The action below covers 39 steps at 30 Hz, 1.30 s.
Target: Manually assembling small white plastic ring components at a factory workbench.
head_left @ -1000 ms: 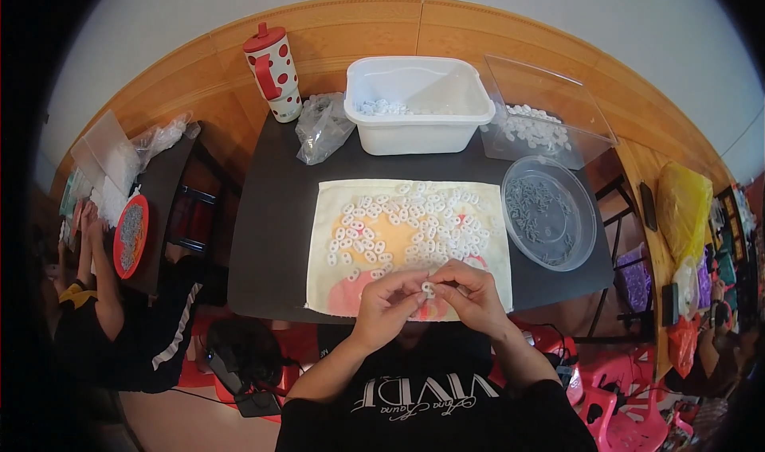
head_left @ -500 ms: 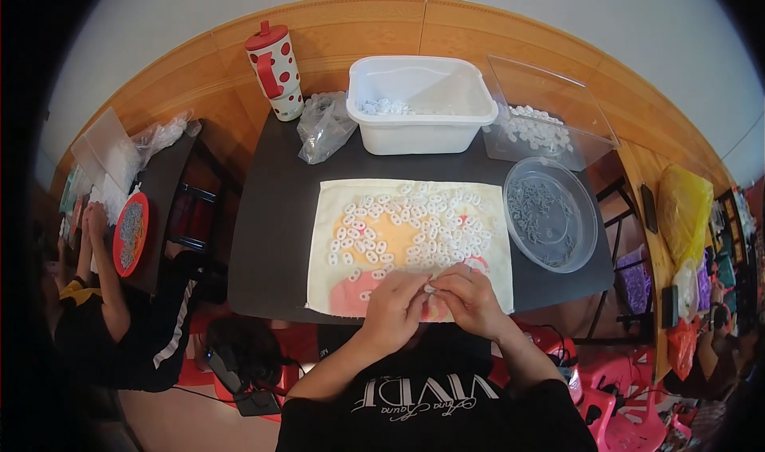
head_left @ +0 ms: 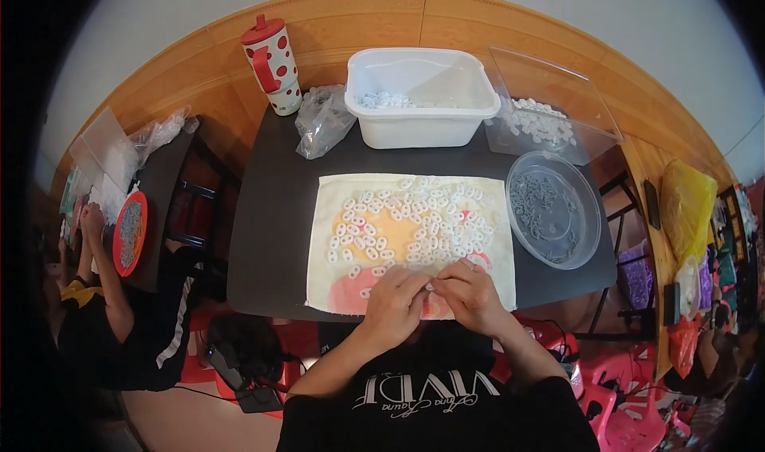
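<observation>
A pale cloth (head_left: pixel 335 281) with orange and pink patches lies on the dark table (head_left: pixel 271 237), strewn with several small white plastic pieces (head_left: pixel 414 221). My left hand (head_left: pixel 394 305) and my right hand (head_left: pixel 472 293) meet at the cloth's near edge, fingertips pinched together on one small white piece (head_left: pixel 431 287). The piece is mostly hidden by my fingers.
A white tub (head_left: pixel 422 93) with white bits stands at the back, a clear round dish (head_left: pixel 554 209) of grey parts at right, a clear lidded tray (head_left: pixel 546 109) behind it. A red polka-dot cup (head_left: pixel 272 66) and plastic bag (head_left: pixel 323 121) sit back left. Another person (head_left: pixel 96 293) works at left beside a red plate (head_left: pixel 130 233).
My two hands have stayed together at the cloth's near edge, shifting only slightly while working the small piece between the fingertips.
</observation>
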Available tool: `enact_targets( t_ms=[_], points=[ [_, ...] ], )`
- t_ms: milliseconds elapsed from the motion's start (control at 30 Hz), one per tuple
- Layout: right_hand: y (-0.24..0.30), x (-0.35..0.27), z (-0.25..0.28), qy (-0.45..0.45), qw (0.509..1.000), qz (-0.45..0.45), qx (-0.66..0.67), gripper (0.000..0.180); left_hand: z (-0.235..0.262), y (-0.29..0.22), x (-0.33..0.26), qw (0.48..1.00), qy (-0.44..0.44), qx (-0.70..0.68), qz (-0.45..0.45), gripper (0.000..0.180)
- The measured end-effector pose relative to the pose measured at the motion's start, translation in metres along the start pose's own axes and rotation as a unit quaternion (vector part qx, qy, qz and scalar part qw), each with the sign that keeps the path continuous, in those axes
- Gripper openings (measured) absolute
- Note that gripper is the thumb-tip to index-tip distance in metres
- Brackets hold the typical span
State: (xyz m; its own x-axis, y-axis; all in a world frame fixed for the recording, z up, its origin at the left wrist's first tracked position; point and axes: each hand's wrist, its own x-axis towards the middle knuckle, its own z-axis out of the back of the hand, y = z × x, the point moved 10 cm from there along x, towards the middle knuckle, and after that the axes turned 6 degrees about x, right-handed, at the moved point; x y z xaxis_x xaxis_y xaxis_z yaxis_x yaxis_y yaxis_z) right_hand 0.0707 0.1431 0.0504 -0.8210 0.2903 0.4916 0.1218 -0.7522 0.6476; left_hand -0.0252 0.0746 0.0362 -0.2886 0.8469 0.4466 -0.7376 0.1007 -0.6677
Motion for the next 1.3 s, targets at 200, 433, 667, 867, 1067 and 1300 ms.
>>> enact_targets(
  t_ms=[200,433,667,867,1067,1300],
  points=[
    [-0.001,-0.002,0.001,-0.008,1.0,-0.015,0.023,0.023,0.004,-0.001,0.003,0.999,0.026,-0.028,-0.003,0.024],
    [0.002,-0.001,0.003,-0.021,0.999,0.012,0.039,0.016,0.001,0.0,0.004,0.998,0.048,-0.04,-0.024,0.013],
    [0.009,-0.001,-0.002,0.009,0.998,0.057,-0.004,0.016,0.0,-0.008,0.005,0.996,0.051,-0.018,-0.071,0.02],
    [0.006,-0.005,-0.007,0.017,0.998,0.068,-0.003,0.017,0.0,-0.017,0.005,0.994,0.054,-0.003,-0.099,0.023],
    [0.01,-0.004,-0.008,0.016,0.998,0.066,-0.01,0.017,-0.004,-0.022,0.004,0.991,0.063,0.012,-0.119,0.025],
    [0.011,-0.005,-0.012,0.066,0.995,0.071,-0.019,0.015,-0.007,-0.022,0.002,0.991,0.072,0.018,-0.115,0.027]
  ],
)
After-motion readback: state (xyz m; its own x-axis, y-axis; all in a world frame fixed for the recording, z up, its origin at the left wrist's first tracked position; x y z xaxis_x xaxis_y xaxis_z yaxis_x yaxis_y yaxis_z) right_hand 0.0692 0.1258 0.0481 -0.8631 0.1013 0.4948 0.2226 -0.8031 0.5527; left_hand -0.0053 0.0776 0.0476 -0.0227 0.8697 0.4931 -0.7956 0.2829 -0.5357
